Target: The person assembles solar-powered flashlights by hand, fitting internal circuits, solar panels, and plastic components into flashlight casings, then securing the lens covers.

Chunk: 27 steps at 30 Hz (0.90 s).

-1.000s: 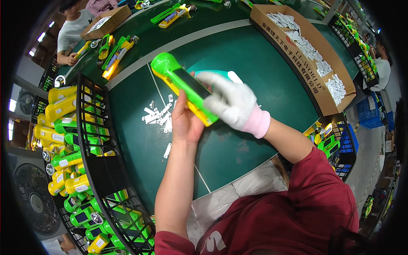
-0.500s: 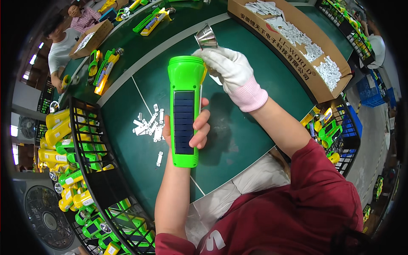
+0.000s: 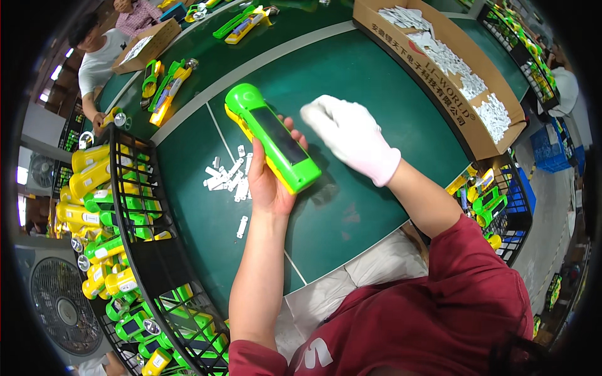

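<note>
My bare left hand [image 3: 271, 182] grips a green and yellow flashlight [image 3: 271, 139] with a dark panel on its face, held tilted over the green table [image 3: 389, 94], its head pointing to the upper left. My right hand [image 3: 351, 138], in a white glove, hovers just right of the flashlight with fingers curled loosely and nothing visible in it. A small heap of white plastic pieces [image 3: 227, 175] lies on the table just left of my left hand.
A black wire rack [image 3: 135, 244] full of green and yellow flashlights stands at the left. A cardboard box [image 3: 467, 75] of white pieces sits at the upper right. More flashlights [image 3: 166, 94] lie farther back, where other people [image 3: 100, 56] work. A fan [image 3: 59, 307] stands at lower left.
The flashlight has tilted from nearly upright to pointing upper left. My gloved right hand came down from the far side, and the shiny reflector part it held is no longer seen.
</note>
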Available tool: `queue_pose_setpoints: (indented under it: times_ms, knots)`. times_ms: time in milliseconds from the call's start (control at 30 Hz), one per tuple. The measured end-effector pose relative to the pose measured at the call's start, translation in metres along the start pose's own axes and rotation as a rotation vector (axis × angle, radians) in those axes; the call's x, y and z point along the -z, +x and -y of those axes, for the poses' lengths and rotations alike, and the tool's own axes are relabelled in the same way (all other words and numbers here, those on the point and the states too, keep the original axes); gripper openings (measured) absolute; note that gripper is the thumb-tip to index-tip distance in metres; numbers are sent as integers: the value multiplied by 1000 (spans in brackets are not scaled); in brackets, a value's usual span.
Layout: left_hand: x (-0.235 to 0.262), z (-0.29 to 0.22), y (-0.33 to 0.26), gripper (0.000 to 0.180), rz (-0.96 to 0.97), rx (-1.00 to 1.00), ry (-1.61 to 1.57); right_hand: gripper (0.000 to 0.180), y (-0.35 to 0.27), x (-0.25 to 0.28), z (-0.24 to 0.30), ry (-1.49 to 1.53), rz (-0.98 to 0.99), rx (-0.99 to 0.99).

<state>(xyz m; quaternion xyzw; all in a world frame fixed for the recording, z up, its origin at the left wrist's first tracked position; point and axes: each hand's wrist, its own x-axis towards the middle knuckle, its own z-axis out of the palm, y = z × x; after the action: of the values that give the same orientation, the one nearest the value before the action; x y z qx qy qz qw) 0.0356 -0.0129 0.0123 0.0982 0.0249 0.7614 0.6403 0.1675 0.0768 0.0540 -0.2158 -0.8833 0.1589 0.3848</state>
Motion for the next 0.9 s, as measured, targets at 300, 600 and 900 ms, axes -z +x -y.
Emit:
queue_pose_setpoints:
  times_ms: [300, 600, 900]
  knots:
    - [-3, 5, 1, 47, -192, -170, 532, 61, 2, -4, 33, 166, 409, -258]
    - [-8, 2, 1, 47, -131, -183, 410, 58, 3, -8, 30, 215, 346, -181]
    - [-1, 5, 2, 43, -144, -138, 603, 59, 3, -4, 26, 288, 494, -285]
